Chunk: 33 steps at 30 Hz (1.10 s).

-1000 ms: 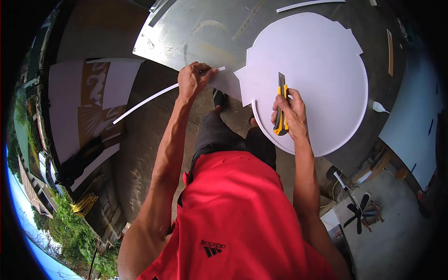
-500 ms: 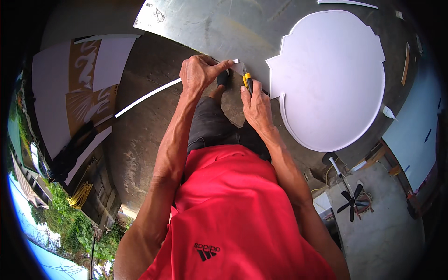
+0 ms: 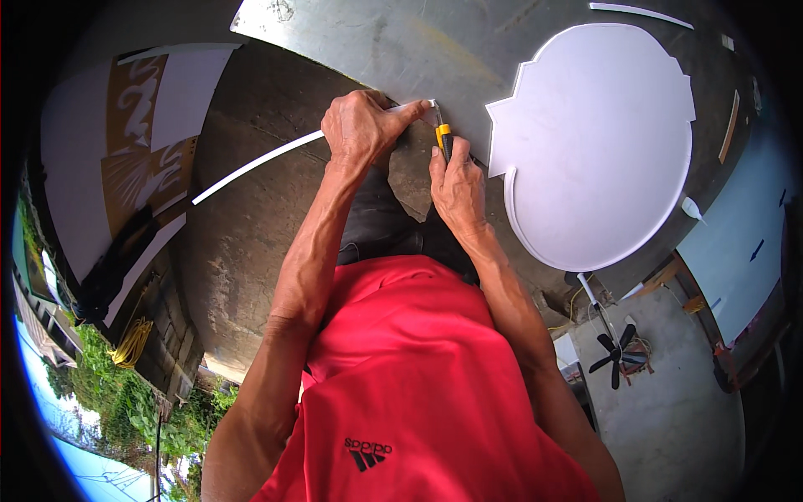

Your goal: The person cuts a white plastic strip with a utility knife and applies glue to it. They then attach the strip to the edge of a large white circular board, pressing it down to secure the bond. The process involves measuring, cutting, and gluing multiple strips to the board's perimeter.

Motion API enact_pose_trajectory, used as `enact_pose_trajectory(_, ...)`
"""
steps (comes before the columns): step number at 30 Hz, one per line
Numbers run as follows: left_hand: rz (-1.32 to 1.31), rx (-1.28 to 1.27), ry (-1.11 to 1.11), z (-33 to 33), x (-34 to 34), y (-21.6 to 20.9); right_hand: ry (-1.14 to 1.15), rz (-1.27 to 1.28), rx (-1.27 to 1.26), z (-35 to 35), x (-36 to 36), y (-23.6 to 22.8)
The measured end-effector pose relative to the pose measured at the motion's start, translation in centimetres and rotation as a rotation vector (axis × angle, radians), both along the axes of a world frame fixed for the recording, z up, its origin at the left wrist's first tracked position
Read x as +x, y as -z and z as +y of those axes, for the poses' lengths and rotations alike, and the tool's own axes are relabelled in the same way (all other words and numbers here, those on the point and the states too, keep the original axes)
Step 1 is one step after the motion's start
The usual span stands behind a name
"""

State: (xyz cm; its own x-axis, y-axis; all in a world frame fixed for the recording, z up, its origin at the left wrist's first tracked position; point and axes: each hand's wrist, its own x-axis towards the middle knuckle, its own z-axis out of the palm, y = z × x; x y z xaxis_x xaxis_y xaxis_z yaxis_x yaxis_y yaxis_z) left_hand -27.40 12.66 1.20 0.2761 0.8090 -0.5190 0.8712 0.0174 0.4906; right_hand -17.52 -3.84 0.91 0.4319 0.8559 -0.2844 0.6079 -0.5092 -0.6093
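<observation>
My left hand (image 3: 361, 125) is closed round a long, narrow white strip (image 3: 255, 166). The strip's long end trails out to the left, and its short end shows by my thumb at the table's edge. In my right hand (image 3: 460, 186) is a yellow and black utility knife (image 3: 445, 138), held upright with the blade pointing away from me. The blade's tip is at the strip's short end, close to my left thumb. Right of the knife lies a large white rounded panel (image 3: 598, 146) with stepped edges and a thin raised rim along part of its outline.
A grey metal-topped table (image 3: 401, 50) spreads ahead under the panel. Another white strip (image 3: 642, 14) lies at its far side, and a small white nozzle-like piece (image 3: 693, 209) sits right of the panel. A black-bladed fan (image 3: 617, 358) stands lower right. White and brown patterned boards (image 3: 134, 125) are at the left.
The knife blade has come up to the strip's end beside my left thumb. The whole view has shifted slightly; both hands keep their hold.
</observation>
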Motion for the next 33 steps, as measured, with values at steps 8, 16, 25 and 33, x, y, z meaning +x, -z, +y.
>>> enact_pose_trajectory(8, -0.017, 0.029, 0.013, -0.3, 0.1, 0.1, 0.037, 0.033, -0.081, 0.2, -0.1, -0.2)
enact_pose_trajectory(16, -0.001, -0.036, -0.001, -0.1, 0.1, 0.1, -0.025, -0.139, -0.195, 0.8, -0.4, -0.1)
enact_pose_trajectory(25, -0.083, -0.03, -0.062, -0.4, 0.2, -0.1, -0.048, -0.252, -0.216, 0.8, -1.0, 0.3)
enact_pose_trajectory(33, -0.041, -0.075, -0.035, -0.3, 0.1, 0.4, -0.071, -0.228, -0.343, 1.5, -0.9, -0.8)
